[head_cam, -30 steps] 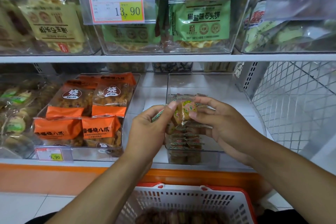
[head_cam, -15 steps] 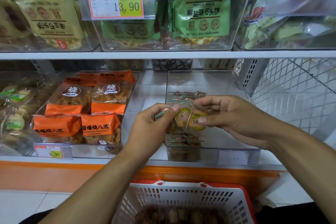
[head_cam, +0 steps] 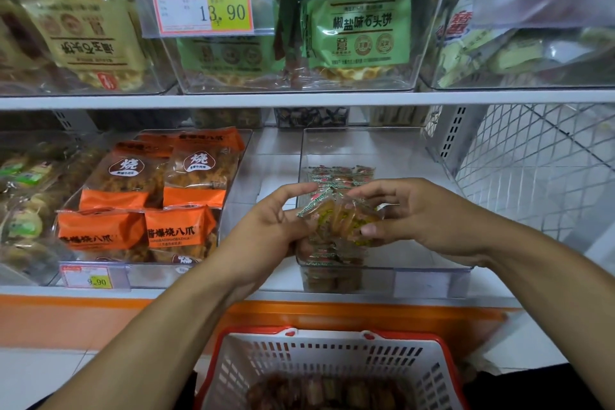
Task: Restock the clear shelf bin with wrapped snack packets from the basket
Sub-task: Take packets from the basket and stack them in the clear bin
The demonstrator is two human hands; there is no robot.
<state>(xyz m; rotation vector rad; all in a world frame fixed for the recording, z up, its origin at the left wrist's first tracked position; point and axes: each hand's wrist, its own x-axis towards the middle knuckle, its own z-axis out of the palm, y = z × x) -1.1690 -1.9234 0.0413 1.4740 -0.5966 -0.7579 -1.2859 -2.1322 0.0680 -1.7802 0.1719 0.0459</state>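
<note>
Packets (head_cam: 339,221) pinched between left hand (head_cam: 266,230) and right hand (head_cam: 419,216) fingers; lower them flat onto the clear bin (head_cam: 432,271) row, mid-frame.

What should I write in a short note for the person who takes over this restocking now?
Left hand and right hand: both hold a few wrapped snack packets together, above the front of the clear shelf bin.
Bin: a row of packets already lies along its left side; the right side looks bare.
Basket: below the shelf, more packets inside.
Done: part of the bin is filled.
Left: set these packets down, then likely continue from the basket.
</note>
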